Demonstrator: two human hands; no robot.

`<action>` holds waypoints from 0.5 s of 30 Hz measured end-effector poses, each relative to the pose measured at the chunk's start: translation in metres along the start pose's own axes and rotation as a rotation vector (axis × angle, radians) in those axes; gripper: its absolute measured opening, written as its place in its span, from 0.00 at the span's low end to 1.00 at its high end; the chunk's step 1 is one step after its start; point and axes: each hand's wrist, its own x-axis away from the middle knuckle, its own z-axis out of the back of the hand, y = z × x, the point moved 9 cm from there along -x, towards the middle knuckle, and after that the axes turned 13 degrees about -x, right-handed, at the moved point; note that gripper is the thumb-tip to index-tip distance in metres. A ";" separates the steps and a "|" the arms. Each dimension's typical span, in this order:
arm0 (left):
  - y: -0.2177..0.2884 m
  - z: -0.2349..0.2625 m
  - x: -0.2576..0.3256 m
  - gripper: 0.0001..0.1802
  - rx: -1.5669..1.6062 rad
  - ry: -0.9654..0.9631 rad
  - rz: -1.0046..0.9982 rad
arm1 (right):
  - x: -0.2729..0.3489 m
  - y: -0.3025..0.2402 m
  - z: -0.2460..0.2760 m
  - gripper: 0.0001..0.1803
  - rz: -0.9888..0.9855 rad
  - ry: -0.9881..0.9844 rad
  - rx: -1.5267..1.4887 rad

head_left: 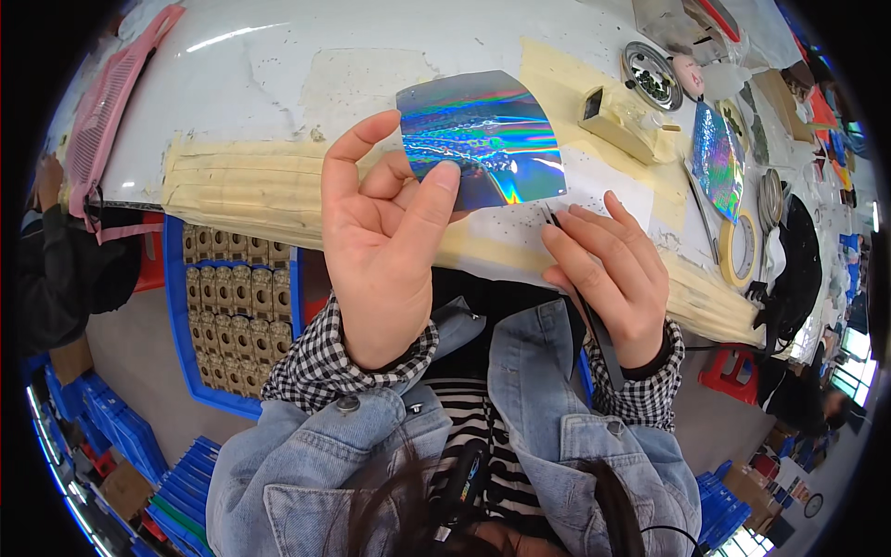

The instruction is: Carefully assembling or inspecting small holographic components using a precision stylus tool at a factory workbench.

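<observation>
My left hand [385, 223] pinches a shiny holographic sheet [483, 139] by its lower left edge, thumb on top, and tilts it above the table. Small specks dot the middle of the sheet. In my right hand [613, 274] are dark tweezers [601, 339], held between thumb and fingers with the tips pointing up near the sheet's lower right corner. Those tips are apart from the sheet. Beneath lies a white paper [613, 186] with tiny dark specks scattered over it.
Right of my hands are a tape-wrapped box [622, 127], a round tin with dark bits [652, 79], another holographic sheet [717, 158] and a tape roll [740, 251]. A pink basket [116, 102] stands at far left. Below the table edge, a blue crate [190, 371] holds several camouflage-patterned parts.
</observation>
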 end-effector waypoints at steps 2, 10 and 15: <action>0.000 -0.001 0.000 0.24 0.005 -0.008 -0.005 | 0.000 0.000 0.000 0.18 -0.008 -0.008 0.002; 0.000 0.000 0.001 0.24 0.004 0.002 -0.005 | 0.004 -0.001 -0.001 0.19 0.013 -0.037 0.006; 0.001 -0.001 0.000 0.24 0.016 -0.014 -0.008 | 0.000 0.000 -0.005 0.18 -0.019 -0.133 -0.013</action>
